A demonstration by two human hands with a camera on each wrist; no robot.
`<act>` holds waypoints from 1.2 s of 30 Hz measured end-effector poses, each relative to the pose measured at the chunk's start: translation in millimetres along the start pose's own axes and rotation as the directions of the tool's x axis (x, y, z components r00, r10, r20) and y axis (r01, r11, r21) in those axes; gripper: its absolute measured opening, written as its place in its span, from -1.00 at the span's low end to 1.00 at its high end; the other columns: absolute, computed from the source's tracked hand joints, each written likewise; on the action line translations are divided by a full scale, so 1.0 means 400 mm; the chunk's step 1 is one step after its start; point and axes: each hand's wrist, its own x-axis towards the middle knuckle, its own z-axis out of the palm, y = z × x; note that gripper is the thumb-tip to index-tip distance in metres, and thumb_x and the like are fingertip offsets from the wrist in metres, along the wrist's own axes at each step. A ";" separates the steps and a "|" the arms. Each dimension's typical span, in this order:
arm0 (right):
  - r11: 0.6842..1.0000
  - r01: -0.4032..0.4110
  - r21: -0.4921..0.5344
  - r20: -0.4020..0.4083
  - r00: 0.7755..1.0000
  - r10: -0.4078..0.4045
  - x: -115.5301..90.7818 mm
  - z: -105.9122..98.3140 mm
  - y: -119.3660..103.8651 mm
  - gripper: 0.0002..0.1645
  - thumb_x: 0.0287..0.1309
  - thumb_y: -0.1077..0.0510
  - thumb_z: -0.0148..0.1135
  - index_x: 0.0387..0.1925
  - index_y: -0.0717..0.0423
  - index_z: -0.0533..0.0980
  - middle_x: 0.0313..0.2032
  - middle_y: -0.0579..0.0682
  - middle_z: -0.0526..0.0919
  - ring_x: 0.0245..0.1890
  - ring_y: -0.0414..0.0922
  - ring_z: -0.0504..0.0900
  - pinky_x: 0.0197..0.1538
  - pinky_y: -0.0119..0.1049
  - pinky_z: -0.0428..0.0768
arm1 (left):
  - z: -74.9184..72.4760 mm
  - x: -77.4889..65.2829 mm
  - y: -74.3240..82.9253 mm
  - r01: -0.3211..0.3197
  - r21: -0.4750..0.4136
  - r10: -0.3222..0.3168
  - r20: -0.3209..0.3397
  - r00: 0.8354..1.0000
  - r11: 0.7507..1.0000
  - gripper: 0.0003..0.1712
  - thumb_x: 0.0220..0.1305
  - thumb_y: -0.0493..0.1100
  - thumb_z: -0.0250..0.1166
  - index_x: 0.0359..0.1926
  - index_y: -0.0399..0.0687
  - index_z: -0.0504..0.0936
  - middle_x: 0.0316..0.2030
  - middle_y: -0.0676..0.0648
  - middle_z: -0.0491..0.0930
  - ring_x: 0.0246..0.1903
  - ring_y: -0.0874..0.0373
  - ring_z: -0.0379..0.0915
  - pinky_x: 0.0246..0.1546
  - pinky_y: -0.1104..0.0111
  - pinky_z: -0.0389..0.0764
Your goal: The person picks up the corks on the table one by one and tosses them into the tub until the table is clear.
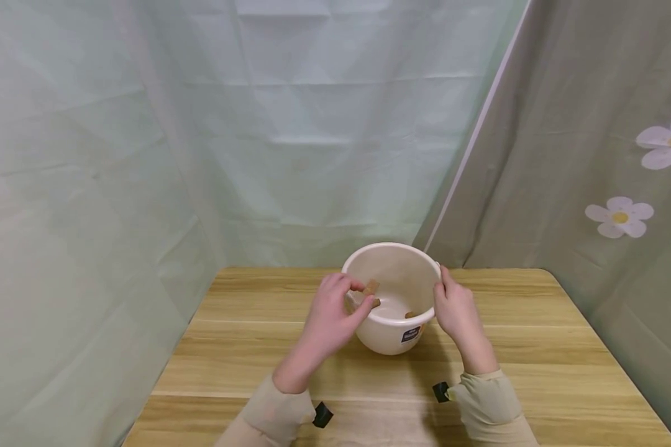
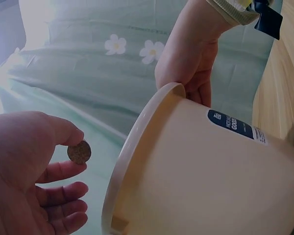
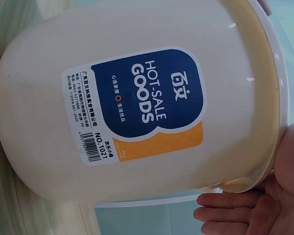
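A cream plastic bucket (image 1: 388, 338) stands on the wooden table, its mouth facing up toward me. My left hand (image 1: 331, 313) is over the bucket's left rim and pinches a small brown cork (image 1: 371, 287) between thumb and index finger. In the left wrist view the round end of that cork (image 2: 79, 152) shows, with the other fingers loosely bent. Inside the bucket lie another cork (image 1: 376, 303) and a brown piece (image 1: 410, 315), partly hidden by the near rim. My right hand (image 1: 457, 307) holds the right side of the rim, where a lug (image 3: 247, 182) sticks out.
The wood-grain table (image 1: 246, 347) extends on both sides of the bucket. Pale green curtains (image 1: 335, 155) hang behind and at the left, and a grey-green one with white flowers (image 1: 619, 217) at the right. A blue and orange label (image 3: 152, 98) is on the bucket's front.
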 end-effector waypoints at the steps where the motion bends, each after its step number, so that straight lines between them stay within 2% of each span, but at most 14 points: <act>1: 1.000 0.000 0.000 0.001 1.000 0.000 0.000 0.000 0.000 -0.31 0.68 0.07 -0.29 0.64 0.33 0.13 0.44 0.45 0.38 0.41 0.43 0.40 0.45 0.36 0.38 | 0.004 0.003 0.001 -0.005 -0.001 0.005 0.004 1.000 1.000 -0.78 0.34 -0.08 0.53 -0.15 -0.09 0.72 -0.12 -0.03 0.65 0.06 -0.03 0.48 0.10 0.03 0.59; 13: 1.000 0.003 -0.001 -0.004 1.000 -0.003 -0.001 0.002 0.003 -0.31 0.67 0.08 -0.28 0.64 0.33 0.14 0.44 0.45 0.38 0.41 0.45 0.41 0.45 0.37 0.37 | 0.036 0.019 0.016 -0.074 0.032 0.072 0.057 0.996 0.997 -0.79 0.35 -0.10 0.51 -0.17 -0.12 0.72 -0.15 -0.04 0.64 -0.03 -0.04 0.49 0.08 0.09 0.61; 19: 1.000 0.007 0.004 -0.006 1.000 -0.007 0.001 0.002 0.004 -0.31 0.67 0.08 -0.28 0.64 0.34 0.14 0.44 0.45 0.38 0.41 0.45 0.40 0.45 0.36 0.37 | 0.051 0.032 0.023 -0.094 0.116 0.083 0.099 0.992 0.989 -0.78 0.37 -0.04 0.49 -0.20 -0.09 0.72 -0.17 -0.01 0.63 -0.04 0.01 0.53 0.08 0.13 0.63; 27: 1.000 0.015 0.005 -0.009 1.000 -0.015 0.001 -0.001 0.003 -0.31 0.68 0.07 -0.28 0.64 0.34 0.14 0.44 0.44 0.38 0.41 0.45 0.40 0.46 0.36 0.37 | 0.077 0.047 0.036 -0.106 0.199 0.072 0.173 0.982 0.974 -0.75 0.39 0.03 0.47 -0.21 -0.04 0.72 -0.17 -0.03 0.64 -0.15 0.12 0.48 -0.18 0.31 0.63; 33: 1.000 0.014 -0.004 -0.012 1.000 -0.014 0.001 0.002 0.002 -0.31 0.67 0.07 -0.28 0.63 0.34 0.15 0.42 0.46 0.40 0.39 0.46 0.42 0.43 0.37 0.40 | 0.095 0.058 0.040 -0.148 0.250 0.106 0.176 0.979 0.957 -0.76 0.37 0.02 0.47 -0.21 -0.05 0.70 -0.16 -0.03 0.64 -0.15 0.08 0.47 -0.18 0.29 0.63; 36: 1.000 0.015 -0.009 -0.020 1.000 -0.016 0.000 0.003 0.002 -0.31 0.67 0.07 -0.27 0.62 0.35 0.16 0.41 0.46 0.42 0.37 0.46 0.44 0.41 0.37 0.42 | 0.101 0.062 0.043 -0.147 0.270 0.100 0.180 0.979 0.952 -0.74 0.37 0.03 0.47 -0.21 -0.05 0.70 -0.15 -0.03 0.65 -0.13 0.08 0.49 -0.15 0.27 0.64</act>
